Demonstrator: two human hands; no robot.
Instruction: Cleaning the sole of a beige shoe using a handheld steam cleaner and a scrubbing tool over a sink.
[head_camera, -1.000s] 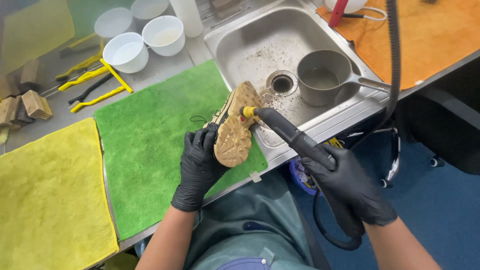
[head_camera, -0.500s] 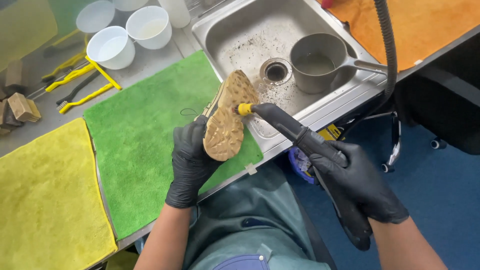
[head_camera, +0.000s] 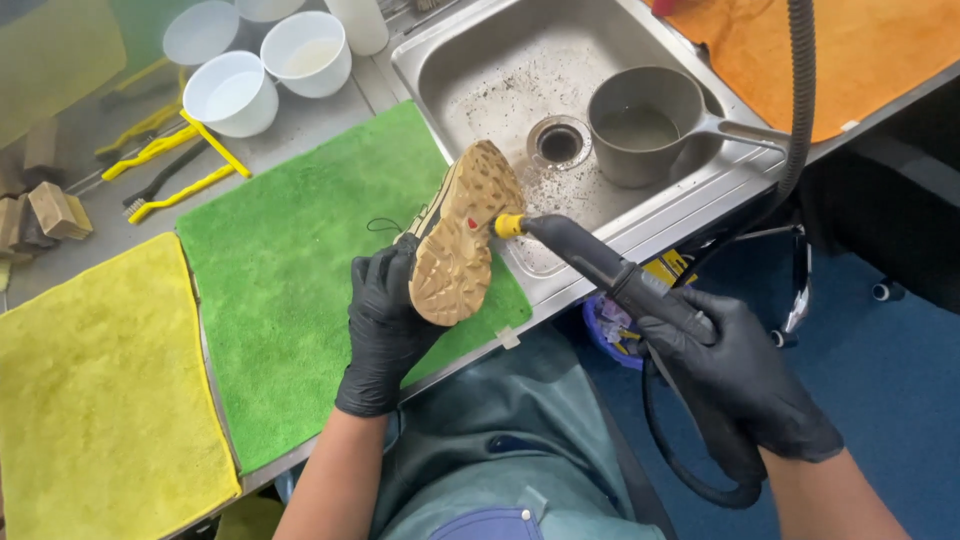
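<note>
Now a tan rubber-soled shoe (head_camera: 457, 238) is gripped sole-up by the left hand (head_camera: 385, 325), while a black steam wand (head_camera: 600, 265), clenched in the right hand (head_camera: 735, 375), is aimed from three o'clock; next, steady sweeping along the sole seems needed.

Head view, close, looking straight down

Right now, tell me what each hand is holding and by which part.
The left hand grips the tan shoe around its heel end, sole facing up. The right hand holds the black steam wand by its handle.
</note>
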